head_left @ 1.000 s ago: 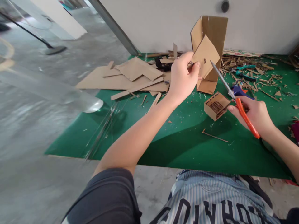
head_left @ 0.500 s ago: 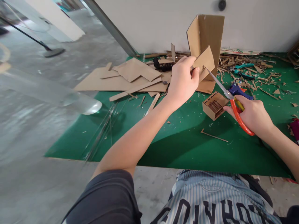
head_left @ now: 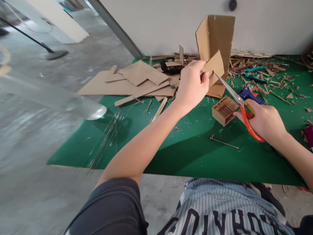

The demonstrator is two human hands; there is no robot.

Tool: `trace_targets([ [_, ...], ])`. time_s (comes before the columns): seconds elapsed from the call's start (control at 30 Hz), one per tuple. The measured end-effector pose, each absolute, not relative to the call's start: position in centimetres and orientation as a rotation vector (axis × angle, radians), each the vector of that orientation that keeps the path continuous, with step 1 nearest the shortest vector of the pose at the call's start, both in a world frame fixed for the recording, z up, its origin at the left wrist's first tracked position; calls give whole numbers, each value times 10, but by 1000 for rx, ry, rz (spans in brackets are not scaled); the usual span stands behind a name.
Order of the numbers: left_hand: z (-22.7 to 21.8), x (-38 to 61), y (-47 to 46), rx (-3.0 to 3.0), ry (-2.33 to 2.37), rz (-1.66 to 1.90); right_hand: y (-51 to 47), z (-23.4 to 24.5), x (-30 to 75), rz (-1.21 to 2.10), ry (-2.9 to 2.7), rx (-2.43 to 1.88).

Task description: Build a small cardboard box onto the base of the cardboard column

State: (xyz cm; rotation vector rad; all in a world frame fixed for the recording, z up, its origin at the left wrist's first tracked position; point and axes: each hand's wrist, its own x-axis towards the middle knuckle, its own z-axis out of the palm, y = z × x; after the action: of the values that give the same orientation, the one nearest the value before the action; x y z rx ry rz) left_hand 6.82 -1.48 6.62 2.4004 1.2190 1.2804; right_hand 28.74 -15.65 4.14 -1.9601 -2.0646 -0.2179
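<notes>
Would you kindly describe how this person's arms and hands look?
The left hand and right hand are bare, with no gloves visible. The left forearm and right forearm are uncovered; a dark, short fabric sleeve covers the left upper arm.

Wearing a shirt point(head_left: 195, 204) with fine vertical stripes in light blue and white, bearing large dark block letters point(head_left: 216, 223) across the front, running partly out of view and not reading clearly as a word. Showing a faint, pale curved outline point(head_left: 221, 197) above the lettering. Sporting a dark, almost black left sleeve point(head_left: 114, 207), ending near the elbow, with lines running along its hem. Leaving forearms point(head_left: 146, 135) and fingers point(head_left: 204, 80) bare.
</notes>
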Motion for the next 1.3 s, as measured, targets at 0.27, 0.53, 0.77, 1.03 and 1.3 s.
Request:
trace_targets([
  [0.27,62,72,-17,2442,1251,1225,-160,46,281,-378,-2113,-2109],
  [0.53,51,71,-15,2548,1205,1277,-165,46,274,-455,-2148,-2134],
  [0.77,38,75,-18,2574,1138,1345,-165,50,270,-91,-2157,-2115],
  [1.03,35,78,-23,2602,1142,1348,-159,51,278,424,-1904,-1757],
  [1.3,31,85,-25,2417,1117,1440,-159,60,276,775,-1712,-1658],
])
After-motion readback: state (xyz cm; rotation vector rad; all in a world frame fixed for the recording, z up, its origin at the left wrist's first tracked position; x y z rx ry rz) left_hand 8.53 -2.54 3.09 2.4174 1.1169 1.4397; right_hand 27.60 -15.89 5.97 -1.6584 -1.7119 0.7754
